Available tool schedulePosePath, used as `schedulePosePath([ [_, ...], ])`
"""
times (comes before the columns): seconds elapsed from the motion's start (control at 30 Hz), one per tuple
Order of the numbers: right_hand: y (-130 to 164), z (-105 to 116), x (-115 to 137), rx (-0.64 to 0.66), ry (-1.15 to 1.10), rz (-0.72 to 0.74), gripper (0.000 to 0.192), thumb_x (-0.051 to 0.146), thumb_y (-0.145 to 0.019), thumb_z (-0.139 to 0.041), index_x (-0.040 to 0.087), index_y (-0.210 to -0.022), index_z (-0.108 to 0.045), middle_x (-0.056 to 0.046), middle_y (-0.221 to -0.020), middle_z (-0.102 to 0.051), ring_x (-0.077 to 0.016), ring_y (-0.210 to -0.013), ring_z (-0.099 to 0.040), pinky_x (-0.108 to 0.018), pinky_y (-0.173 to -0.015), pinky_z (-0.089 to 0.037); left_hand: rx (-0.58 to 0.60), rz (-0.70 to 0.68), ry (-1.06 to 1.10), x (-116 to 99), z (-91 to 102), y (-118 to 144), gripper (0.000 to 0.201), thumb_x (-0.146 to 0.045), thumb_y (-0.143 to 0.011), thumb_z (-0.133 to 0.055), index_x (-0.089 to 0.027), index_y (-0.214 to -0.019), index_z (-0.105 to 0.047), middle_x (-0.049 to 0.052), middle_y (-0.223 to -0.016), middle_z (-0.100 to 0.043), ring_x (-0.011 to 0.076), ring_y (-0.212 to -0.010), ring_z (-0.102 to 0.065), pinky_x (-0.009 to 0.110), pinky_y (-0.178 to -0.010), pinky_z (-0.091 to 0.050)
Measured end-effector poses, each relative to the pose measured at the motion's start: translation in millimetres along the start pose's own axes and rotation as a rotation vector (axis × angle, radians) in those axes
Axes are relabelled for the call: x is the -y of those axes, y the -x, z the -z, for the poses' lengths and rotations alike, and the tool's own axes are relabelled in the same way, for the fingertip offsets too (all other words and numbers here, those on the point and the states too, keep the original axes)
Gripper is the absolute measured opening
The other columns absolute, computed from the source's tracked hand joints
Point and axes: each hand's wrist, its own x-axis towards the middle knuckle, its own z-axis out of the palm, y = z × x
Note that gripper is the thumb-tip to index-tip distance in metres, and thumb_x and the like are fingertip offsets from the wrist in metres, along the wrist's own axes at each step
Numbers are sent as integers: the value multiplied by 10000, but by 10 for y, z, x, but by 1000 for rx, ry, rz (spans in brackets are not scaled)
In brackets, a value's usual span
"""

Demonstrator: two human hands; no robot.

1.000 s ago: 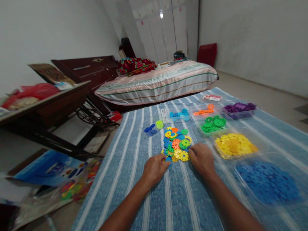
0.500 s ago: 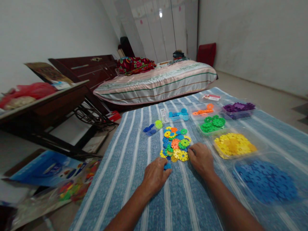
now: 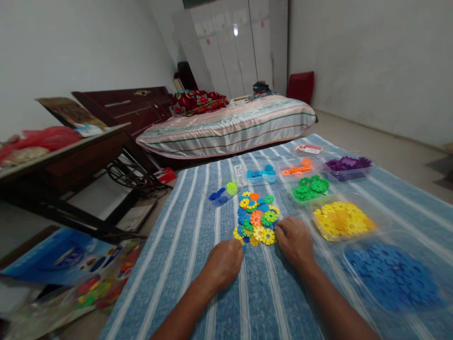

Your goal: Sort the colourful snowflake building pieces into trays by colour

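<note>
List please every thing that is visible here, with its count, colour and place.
mixed disc pile: one, many colours, cloth centre
yellow discs tray: one, clear, right of pile
dark blue discs tray: one, near right
green discs tray: one, behind yellow
orange discs tray: one, far
purple discs tray: one, far right
light blue discs tray: one, far centre
striped cloth: one, blue-white, underneath
bed: one, striped, background
left hand: fist at pile's near edge
right hand: touching pile's right edge

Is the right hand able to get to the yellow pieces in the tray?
Probably yes. The right hand rests by the mixed pile, and only bare striped cloth lies between it and the open yellow tray.
</note>
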Motion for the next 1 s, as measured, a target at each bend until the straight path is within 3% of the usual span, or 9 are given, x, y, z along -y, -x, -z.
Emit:
schedulePosePath([
  [0.13, -8, 1, 11, 7, -3, 10, 177, 240, -854, -513, 193, -750, -648, -40, -788, -616, -189, -823, -525, -308, -775, -332, 64, 58, 550, 95, 45, -76, 303, -276, -862, -386, -172, -600, -497, 6, -562, -578, 112, -465, -523, 231, -501, -392],
  [0.27, -13, -6, 8, 3, -7, 15, 176, 234, -853, -508, 194, -740, -637, -41, -788, -612, -188, -828, -530, -307, -774, -341, 104, 195, 914, 70, 160, -354, 242, -256, -812, -482, -144, -607, -544, -1, -495, -576, 80, -375, -474, 188, -403, -351],
  [0.37, -12, -13, 3, 1, -11, 18, 176, 232, -857, -502, 196, -755, -641, -40, -784, -608, -184, -823, -529, -306, -772, -347, 5, 268, 1125, -53, 417, -733, 189, -185, -784, -538, -118, -609, -555, 35, -508, -606, 87, -364, -493, 186, -369, -358],
  [0.5, -8, -17, 4, 5, -16, 16, 179, 237, -861, -505, 194, -758, -645, -38, -776, -604, -181, -818, -524, -304, -773, -349, -146, 206, 1264, -272, 857, -1290, 160, -214, -876, -468, -125, -765, -542, 47, -639, -657, 69, -461, -554, 180, -487, -469],
  [0.6, -7, -11, 15, 2, -22, 7, 179, 242, -861, -511, 190, -758, -647, -39, -776, -603, -181, -821, -523, -302, -769, -350, -236, 192, 1283, -370, 994, -1530, 181, -253, -919, -407, -131, -846, -519, 56, -706, -666, 70, -534, -595, 179, -545, -492],
  [0.77, -9, 13, 47, -13, -29, 6, 172, 231, -859, -512, 189, -754, -642, -39, -784, -605, -180, -819, -520, -304, -772, -343, -253, 200, 1116, -298, 689, -1398, 94, -210, -820, -532, -127, -785, -558, 39, -706, -652, 82, -495, -577, 177, -467, -432],
  [1.0, -10, -4, 30, -20, -10, 17, 170, 220, -849, -510, 191, -737, -634, -35, -775, -602, -176, -810, -519, -299, -758, -336, -354, 142, 808, 122, 287, -994, 92, -205, -742, -525, -158, -690, -586, -25, -586, -592, 102, -497, -558, 202, -499, -420],
])
